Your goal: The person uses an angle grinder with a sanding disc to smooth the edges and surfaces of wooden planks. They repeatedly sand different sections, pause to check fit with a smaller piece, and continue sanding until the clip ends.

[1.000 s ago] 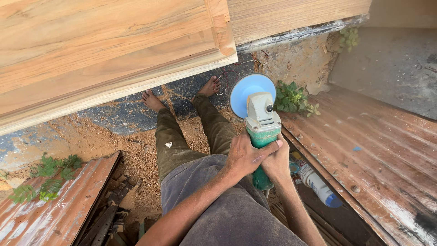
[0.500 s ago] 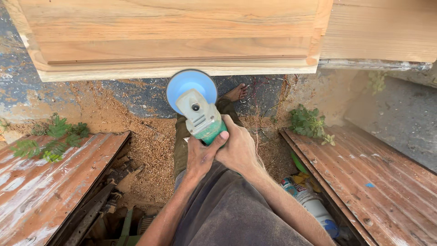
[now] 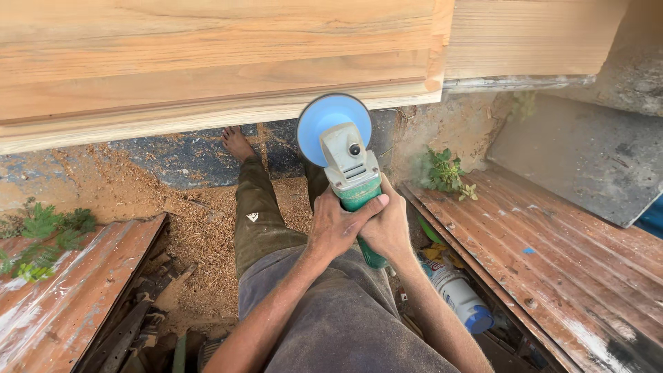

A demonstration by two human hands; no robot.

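Observation:
Both my hands grip a green and grey angle grinder [image 3: 351,171] with a round blue sanding disc [image 3: 329,117]. My left hand [image 3: 336,224] wraps the green body from the left, thumb across the top. My right hand [image 3: 388,228] closes on the body from the right, touching the left hand. The disc sits at the lower edge of a large pale wooden panel [image 3: 207,62] that spans the top of the view. My legs in olive trousers [image 3: 259,214] stretch below, a bare foot [image 3: 237,143] under the panel.
Sawdust [image 3: 200,228] covers the ground. Rusty corrugated metal sheets lie at the left [image 3: 62,297] and right [image 3: 552,255]. A white plastic bottle with a blue cap [image 3: 459,297] lies by my right arm. Small green plants [image 3: 445,173] grow near the panel's corner.
The view has swung, so the panel and grinder shifted in frame. The disc now sits closer against the panel's lower edge. Both hands keep the same grip.

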